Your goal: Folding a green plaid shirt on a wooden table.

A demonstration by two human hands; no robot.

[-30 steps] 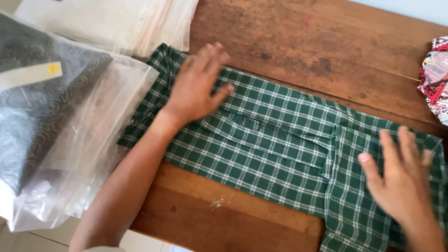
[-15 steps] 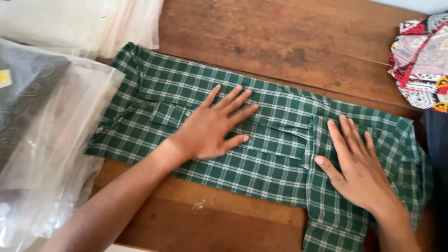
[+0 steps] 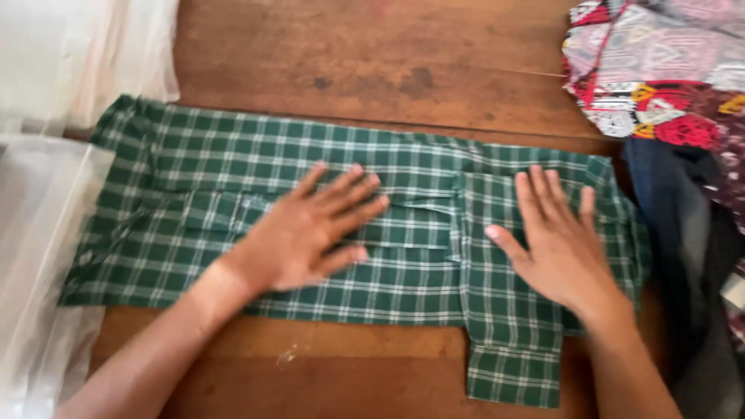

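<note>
One green-and-white checked cotton shirt (image 3: 233, 163), folded into a long band, lies flat across the middle of the brown wooden bench (image 3: 372, 62), with a cuffed sleeve end hanging off toward 6 o'clock at its right part. The left hand (image 3: 299, 233) rests palm down on the shirt's centre, fingers (image 3: 353, 190) spread apart and pointing to 2 o'clock, gripping nothing. The right hand (image 3: 555, 244) lies flat on the shirt's right part, fingers together and pointing to 12 o'clock, thumb out toward 9 o'clock.

At 9 o'clock the edges of clear plastic bags (image 3: 39, 256) overlap the shirt's left end; what they hold cannot be made out here. At 2 o'clock sits one patterned red, white and grey cloth (image 3: 660, 70), with a dark blue garment (image 3: 667, 194) below it at 3 o'clock.

Compared with half a second ago, both hands have slid rightward along the shirt, and the view has shifted right, so the bags show less and the patterned cloth shows more.
</note>
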